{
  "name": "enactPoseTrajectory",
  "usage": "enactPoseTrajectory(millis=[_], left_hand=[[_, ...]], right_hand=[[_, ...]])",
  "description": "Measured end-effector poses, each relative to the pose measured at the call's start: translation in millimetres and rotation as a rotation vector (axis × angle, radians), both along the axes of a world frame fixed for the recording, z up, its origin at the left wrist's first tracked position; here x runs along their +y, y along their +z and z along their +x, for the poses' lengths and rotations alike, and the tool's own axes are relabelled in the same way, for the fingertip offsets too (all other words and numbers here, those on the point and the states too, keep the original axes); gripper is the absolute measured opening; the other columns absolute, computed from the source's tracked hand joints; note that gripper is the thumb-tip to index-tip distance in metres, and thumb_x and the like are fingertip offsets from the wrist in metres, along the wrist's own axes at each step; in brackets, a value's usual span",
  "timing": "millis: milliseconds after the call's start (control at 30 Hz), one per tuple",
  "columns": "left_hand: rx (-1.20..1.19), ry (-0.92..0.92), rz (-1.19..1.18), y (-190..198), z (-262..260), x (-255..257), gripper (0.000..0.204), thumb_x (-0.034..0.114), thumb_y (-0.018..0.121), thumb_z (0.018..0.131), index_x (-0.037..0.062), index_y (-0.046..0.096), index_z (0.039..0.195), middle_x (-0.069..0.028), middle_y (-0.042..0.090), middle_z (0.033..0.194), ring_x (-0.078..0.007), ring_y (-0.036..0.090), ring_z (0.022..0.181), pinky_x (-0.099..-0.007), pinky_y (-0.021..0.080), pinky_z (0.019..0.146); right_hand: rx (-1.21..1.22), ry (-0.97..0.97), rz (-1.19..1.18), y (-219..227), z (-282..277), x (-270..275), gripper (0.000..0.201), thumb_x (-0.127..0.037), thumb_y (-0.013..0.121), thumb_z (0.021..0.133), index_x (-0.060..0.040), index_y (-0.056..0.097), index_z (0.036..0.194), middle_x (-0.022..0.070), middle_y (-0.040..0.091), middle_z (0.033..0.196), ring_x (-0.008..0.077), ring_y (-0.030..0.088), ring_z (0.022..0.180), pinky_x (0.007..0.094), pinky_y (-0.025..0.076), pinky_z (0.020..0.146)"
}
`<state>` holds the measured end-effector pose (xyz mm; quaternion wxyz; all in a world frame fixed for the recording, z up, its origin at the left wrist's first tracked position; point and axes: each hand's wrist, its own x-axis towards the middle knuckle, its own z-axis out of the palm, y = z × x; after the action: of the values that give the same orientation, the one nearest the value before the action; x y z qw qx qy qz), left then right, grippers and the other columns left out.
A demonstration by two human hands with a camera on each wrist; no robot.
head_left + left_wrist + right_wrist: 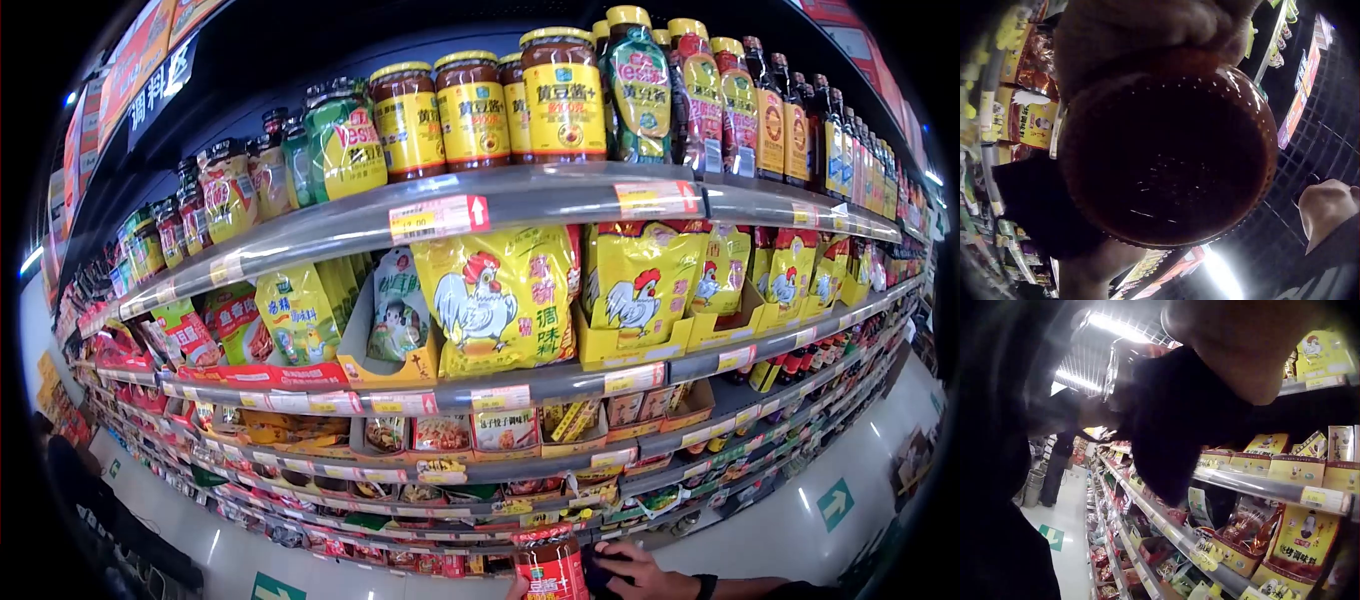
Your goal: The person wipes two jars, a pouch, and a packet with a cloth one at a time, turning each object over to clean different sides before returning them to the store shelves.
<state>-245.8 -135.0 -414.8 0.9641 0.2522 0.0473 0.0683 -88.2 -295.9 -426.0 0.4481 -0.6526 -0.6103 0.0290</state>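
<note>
1. Jar (552,565): held roughly upright in mid-air, in front of the lower shelves (540,186); not set on any of them.
2. Left hand (1154,34): fingers wrapped round the jar; the left wrist view looks straight at its base.
3. Right hand (634,572): gripping a dark cloth (600,575) beside the jar's side. Contact between cloth and glass: cannot tell.
4. Step in hand (judgement): wiping the jar.
5. Next move probably calls for a firm left grip, turning the jar so the cloth reaches the remaining side, then a free shelf spot.
6. Writing: jar's red label shows 豆酱+, partly cut off. Yellow-label jars (562,95) read 黄豆酱+. Green jar (345,140) bears "Yes". Chicken bag (485,300): 调味料. Overhead sign (160,85): 调料区. Packet (1304,544): 烧烤调味料. Most price tags too small to read.
</note>
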Motion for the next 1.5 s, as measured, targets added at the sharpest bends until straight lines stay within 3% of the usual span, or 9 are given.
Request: enactPoseTrajectory(millis=[133,333,367,567,700,1000,1200,1267,1500], left_hand=[[0.014,0.096,0.044,-9,-5,-10,0.075,0.058,0.039,0.090,-0.0010,0.035,0.135,-0.0161,0.053,0.124,-0.0285,0.058,0.107,-0.0402,0.049,0.091],[0.044,0.084,0.178,-19,-13,-17,0.065,0.045,0.048,0.090,-0.0016,0.033,0.133,-0.0198,0.055,0.118,-0.0291,0.061,0.102,-0.0404,0.050,0.088],[0.058,0.066,0.091,-33,-16,-19,0.070,0.044,0.060,0.084,-0.0032,0.037,0.130,-0.0125,0.055,0.121,-0.0203,0.057,0.106,-0.0345,0.046,0.092],[0.158,0.235,0.258,-21,-21,-31,0.055,0.039,0.053,0.090,-0.0033,0.044,0.125,-0.0111,0.059,0.113,-0.0173,0.060,0.100,-0.0313,0.047,0.089],[0.214,0.281,0.220,-6,-17,-39,0.055,0.041,0.052,0.091,-0.0033,0.045,0.123,-0.0109,0.061,0.109,-0.0155,0.061,0.095,-0.0291,0.050,0.083],[0.312,0.306,0.191,-14,13,-62,0.058,0.043,0.054,0.088,-0.0058,0.047,0.119,-0.0142,0.062,0.105,-0.0191,0.065,0.089,-0.0317,0.053,0.079],[0.406,0.349,0.218,-11,39,-85,0.060,0.045,0.050,0.089,-0.0054,0.044,0.120,-0.0148,0.061,0.105,-0.0204,0.065,0.090,-0.0326,0.054,0.079],[0.475,0.298,0.390,-22,48,-92,0.062,0.048,0.035,0.093,-0.0019,0.039,0.129,-0.0160,0.057,0.116,-0.0243,0.061,0.102,-0.0367,0.051,0.087],[0.534,0.345,0.463,-35,100,-134,0.048,0.018,0.057,0.088,-0.0034,0.039,0.127,-0.0124,0.055,0.115,-0.0184,0.057,0.101,-0.0319,0.048,0.087]], right_hand=[[0.040,-0.115,0.174,31,3,1,0.033,-0.019,0.057,0.082,0.0071,0.062,0.102,0.0177,0.052,0.097,0.0293,0.055,0.086,0.0350,0.045,0.076],[0.034,-0.061,0.189,34,9,-1,0.035,-0.010,0.058,0.077,0.0068,0.061,0.107,0.0209,0.053,0.102,0.0316,0.055,0.089,0.0356,0.045,0.080],[-0.010,-0.026,0.124,38,10,-3,0.036,-0.009,0.059,0.076,0.0062,0.060,0.109,0.0213,0.053,0.105,0.0320,0.055,0.091,0.0370,0.045,0.081],[0.036,0.145,0.088,36,8,0,0.038,-0.005,0.058,0.072,0.0083,0.060,0.107,0.0208,0.050,0.105,0.0349,0.052,0.097,0.0434,0.030,0.101],[0.116,0.136,0.059,30,3,6,0.038,-0.008,0.056,0.074,0.0064,0.061,0.109,0.0198,0.049,0.103,0.0338,0.051,0.088,0.0400,0.040,0.086],[0.219,0.180,0.040,12,48,4,0.040,-0.004,0.052,0.079,0.0055,0.056,0.117,0.0195,0.048,0.110,0.0319,0.051,0.099,0.0372,0.040,0.089],[0.139,0.261,0.059,15,64,-25,0.044,-0.004,0.059,0.075,-0.0004,0.057,0.119,0.0168,0.048,0.104,0.0293,0.054,0.089,0.0342,0.047,0.076],[0.040,0.220,0.064,21,80,-31,0.046,-0.005,0.061,0.073,-0.0016,0.058,0.119,0.0166,0.049,0.104,0.0302,0.055,0.087,0.0352,0.049,0.072],[-0.104,0.147,0.014,33,114,-62,0.039,-0.011,0.065,0.069,-0.0064,0.061,0.107,0.0081,0.050,0.091,0.0230,0.055,0.078,0.0321,0.049,0.059]])
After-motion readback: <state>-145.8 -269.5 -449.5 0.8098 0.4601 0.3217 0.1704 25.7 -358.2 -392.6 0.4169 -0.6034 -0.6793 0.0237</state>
